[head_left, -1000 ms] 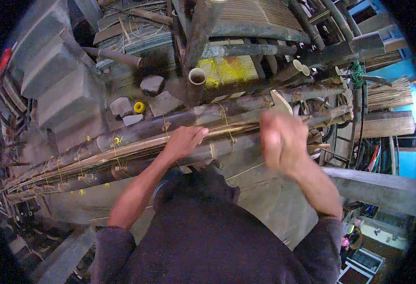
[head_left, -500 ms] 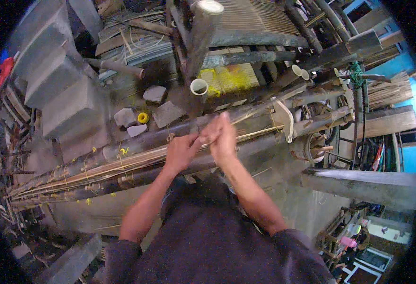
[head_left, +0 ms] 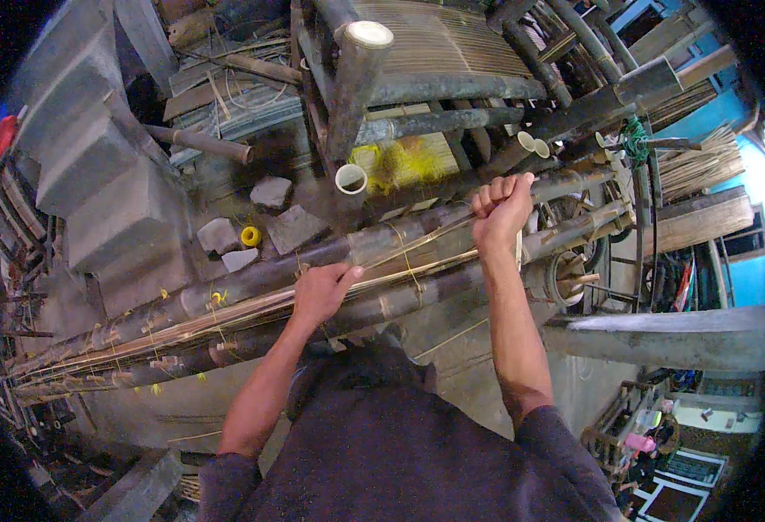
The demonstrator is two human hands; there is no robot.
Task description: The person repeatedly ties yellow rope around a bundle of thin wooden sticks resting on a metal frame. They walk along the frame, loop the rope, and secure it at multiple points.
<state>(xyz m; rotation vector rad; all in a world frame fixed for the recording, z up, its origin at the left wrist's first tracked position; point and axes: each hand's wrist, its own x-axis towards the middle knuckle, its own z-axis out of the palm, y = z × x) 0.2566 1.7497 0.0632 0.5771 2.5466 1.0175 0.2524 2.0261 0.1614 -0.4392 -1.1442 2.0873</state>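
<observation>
1. Strips [head_left: 243, 309], thin and pale, lie in a long bunch between two dark poles. The top pole [head_left: 378, 244] is on the far side and the low pole [head_left: 404, 298] is on the near side. They may lie there so the poles can stop them from rolling away.
2. Yellow ties [head_left: 218, 297] sit along the poles. My guess is that they help to make the bunch neat.
3. The left grip [head_left: 320, 293] is on the strips, near their middle, with its thumb pointing right. Its fingers bend down out of sight, so I cannot tell if it pinches or just presses. It may be there to make the bunch steady.
4. The right grip [head_left: 502, 215] is curled tight like a fist, up by the top pole. It looks clenched on the end of a strip that slants up from the left thumb, apart from the bunch. With the hands set wide, that strip can be straight and tight, I think.
5. Stones [head_left: 299, 230] and a yellow roll [head_left: 250, 236] lie on the floor past the top pole.
</observation>
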